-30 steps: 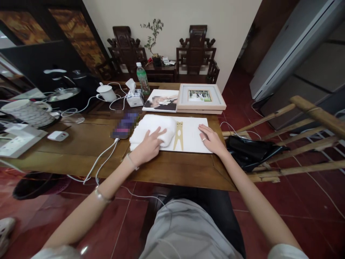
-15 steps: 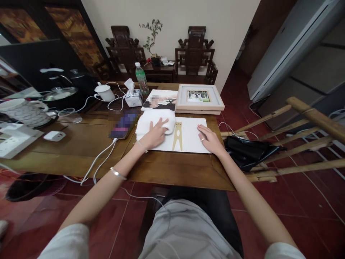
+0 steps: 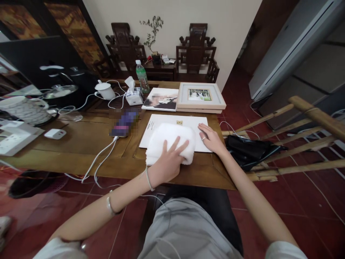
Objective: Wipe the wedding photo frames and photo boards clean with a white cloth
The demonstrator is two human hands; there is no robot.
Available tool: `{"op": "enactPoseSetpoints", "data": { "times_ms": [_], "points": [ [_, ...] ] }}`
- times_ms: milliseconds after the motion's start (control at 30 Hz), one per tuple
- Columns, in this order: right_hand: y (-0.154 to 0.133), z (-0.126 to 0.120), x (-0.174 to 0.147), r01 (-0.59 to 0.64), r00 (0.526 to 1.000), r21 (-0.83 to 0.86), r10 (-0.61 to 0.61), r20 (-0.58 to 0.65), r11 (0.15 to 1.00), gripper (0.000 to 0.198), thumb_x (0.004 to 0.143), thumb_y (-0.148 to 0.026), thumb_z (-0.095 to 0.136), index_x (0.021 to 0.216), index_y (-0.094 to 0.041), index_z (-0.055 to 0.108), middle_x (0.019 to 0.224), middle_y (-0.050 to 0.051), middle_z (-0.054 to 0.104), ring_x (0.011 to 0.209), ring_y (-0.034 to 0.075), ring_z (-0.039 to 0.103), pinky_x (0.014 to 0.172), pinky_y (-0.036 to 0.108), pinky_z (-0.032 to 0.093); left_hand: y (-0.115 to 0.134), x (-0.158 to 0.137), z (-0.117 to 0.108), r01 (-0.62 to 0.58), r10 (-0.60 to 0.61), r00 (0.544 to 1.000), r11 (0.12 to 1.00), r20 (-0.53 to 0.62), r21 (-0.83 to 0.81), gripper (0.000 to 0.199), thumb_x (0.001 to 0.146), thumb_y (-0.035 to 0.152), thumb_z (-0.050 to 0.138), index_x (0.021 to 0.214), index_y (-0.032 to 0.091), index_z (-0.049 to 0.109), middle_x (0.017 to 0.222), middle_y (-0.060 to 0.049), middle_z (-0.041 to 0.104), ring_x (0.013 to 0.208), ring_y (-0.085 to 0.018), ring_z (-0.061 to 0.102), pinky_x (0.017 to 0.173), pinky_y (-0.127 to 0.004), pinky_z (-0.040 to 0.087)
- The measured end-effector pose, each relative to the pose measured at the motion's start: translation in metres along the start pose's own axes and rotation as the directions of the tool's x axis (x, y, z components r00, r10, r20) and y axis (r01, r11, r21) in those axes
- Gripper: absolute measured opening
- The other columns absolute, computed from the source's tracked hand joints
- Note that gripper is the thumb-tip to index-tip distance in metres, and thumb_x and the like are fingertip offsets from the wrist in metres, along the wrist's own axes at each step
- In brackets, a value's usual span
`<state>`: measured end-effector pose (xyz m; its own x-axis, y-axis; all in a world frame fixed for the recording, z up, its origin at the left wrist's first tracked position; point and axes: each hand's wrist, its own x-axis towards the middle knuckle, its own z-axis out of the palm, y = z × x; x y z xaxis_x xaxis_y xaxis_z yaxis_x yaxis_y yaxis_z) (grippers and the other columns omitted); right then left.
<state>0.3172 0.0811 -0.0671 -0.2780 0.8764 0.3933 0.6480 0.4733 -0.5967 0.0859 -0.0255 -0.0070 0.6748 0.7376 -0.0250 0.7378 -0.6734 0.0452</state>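
My left hand (image 3: 169, 163) presses down on a folded white towel (image 3: 169, 135), its fingers spread over the cloth and some fingertips tucked at its right side. Beneath the towel lies a flat white panel (image 3: 145, 138) with small dark print near its left edge. Most of a gold-coloured forked piece (image 3: 179, 122) on the panel is covered by the towel; only its top shows. My right hand (image 3: 211, 138) rests on the panel's right edge, fingers stretched out and holding nothing.
Behind the panel lie a photo print (image 3: 161, 99) and a pale photo frame (image 3: 219, 102). A tissue box (image 3: 134, 97), green-labelled bottle (image 3: 142, 76), lidded white cup (image 3: 105, 90) and charging phone (image 3: 124, 124) stand or lie left. Right of the table is a bamboo chair (image 3: 318, 115) with a black bag (image 3: 245, 149).
My left hand has slid the towel across the panel, rightward and toward me, uncovering the panel's left part and covering most of the gold-coloured piece. My right hand has stayed in place.
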Motion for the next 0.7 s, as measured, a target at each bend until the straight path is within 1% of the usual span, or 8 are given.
{"op": "enactPoseSetpoints", "data": {
  "times_ms": [100,233,300,367,433,500,633,700],
  "points": [
    [-0.001,-0.001,0.000,-0.005,1.000,0.002,0.005,0.005,1.000,0.039,0.089,-0.026,0.048,0.124,-0.020,0.063,0.136,0.009,0.058,0.133,0.027,0.047,0.115,0.051,0.033,-0.015,0.024,-0.004,0.045,-0.045,0.999,0.999,0.013,-0.008,0.045,0.078,0.001,0.040,0.109,0.017,0.069,0.158,-0.007,0.024,0.145,-0.041,0.014,0.104,-0.075,0.027],
    [0.000,-0.002,0.000,0.000,1.000,0.010,0.000,0.001,1.000,0.039,0.089,-0.026,0.048,0.125,-0.022,0.063,0.136,0.009,0.058,0.133,0.026,0.048,0.115,0.051,0.033,-0.043,0.078,-0.002,0.141,-0.140,0.990,0.989,0.016,-0.036,0.045,0.079,0.004,0.041,0.114,0.017,0.066,0.157,-0.008,0.026,0.144,-0.043,0.013,0.101,-0.079,0.024],
    [-0.001,-0.002,0.000,0.000,1.000,0.001,0.000,0.001,1.000,0.039,0.089,-0.026,0.047,0.124,-0.021,0.063,0.136,0.009,0.059,0.132,0.026,0.048,0.114,0.051,0.034,-0.049,0.099,0.001,0.186,-0.187,0.982,0.982,-0.013,-0.032,0.045,0.079,0.004,0.042,0.116,0.016,0.065,0.158,-0.010,0.024,0.144,-0.044,0.011,0.101,-0.080,0.022],
    [-0.001,-0.002,0.000,0.000,1.000,-0.012,0.000,0.005,1.000,0.039,0.089,-0.026,0.046,0.124,-0.020,0.063,0.136,0.010,0.058,0.133,0.026,0.048,0.114,0.051,0.034,-0.046,0.109,0.005,0.222,-0.222,0.974,0.975,-0.047,-0.001,0.045,0.081,0.005,0.042,0.117,0.015,0.065,0.158,-0.012,0.021,0.144,-0.045,0.010,0.101,-0.080,0.020],
    [-0.002,-0.002,0.000,0.000,1.000,-0.018,0.000,0.009,1.000,0.040,0.089,-0.026,0.046,0.124,-0.018,0.063,0.136,0.012,0.058,0.133,0.026,0.048,0.114,0.051,0.034,-0.036,0.107,0.006,0.227,-0.224,0.973,0.973,-0.060,0.040,0.042,0.082,0.006,0.043,0.117,0.014,0.067,0.157,-0.015,0.023,0.143,-0.047,0.012,0.102,-0.078,0.020],
    [-0.002,-0.002,0.000,0.000,1.000,-0.012,0.000,0.009,1.000,0.040,0.089,-0.025,0.047,0.124,-0.018,0.063,0.135,0.012,0.058,0.132,0.026,0.048,0.114,0.050,0.035,-0.019,0.092,0.005,0.195,-0.192,0.980,0.979,-0.052,0.063,0.041,0.083,0.007,0.045,0.115,0.015,0.068,0.156,-0.016,0.027,0.141,-0.048,0.017,0.103,-0.077,0.023],
    [0.001,-0.002,0.000,0.007,1.000,0.021,-0.007,0.011,1.000,0.044,0.083,-0.018,0.048,0.125,-0.021,0.062,0.136,0.008,0.058,0.133,0.026,0.047,0.115,0.051,0.033,0.017,0.044,0.001,0.054,-0.050,0.997,0.994,-0.051,0.096,0.036,0.083,0.012,0.048,0.111,0.018,0.071,0.153,-0.014,0.033,0.140,-0.048,0.024,0.102,-0.074,0.029],
    [0.003,-0.001,0.000,0.021,1.000,0.038,-0.022,0.017,0.999,0.049,0.080,-0.014,0.048,0.126,-0.021,0.062,0.137,0.008,0.057,0.134,0.026,0.046,0.115,0.051,0.032,0.027,0.026,0.000,-0.013,0.016,0.999,0.994,-0.031,0.105,0.035,0.083,0.014,0.050,0.110,0.019,0.071,0.154,-0.013,0.032,0.140,-0.047,0.024,0.103,-0.072,0.032]
  ]
}}
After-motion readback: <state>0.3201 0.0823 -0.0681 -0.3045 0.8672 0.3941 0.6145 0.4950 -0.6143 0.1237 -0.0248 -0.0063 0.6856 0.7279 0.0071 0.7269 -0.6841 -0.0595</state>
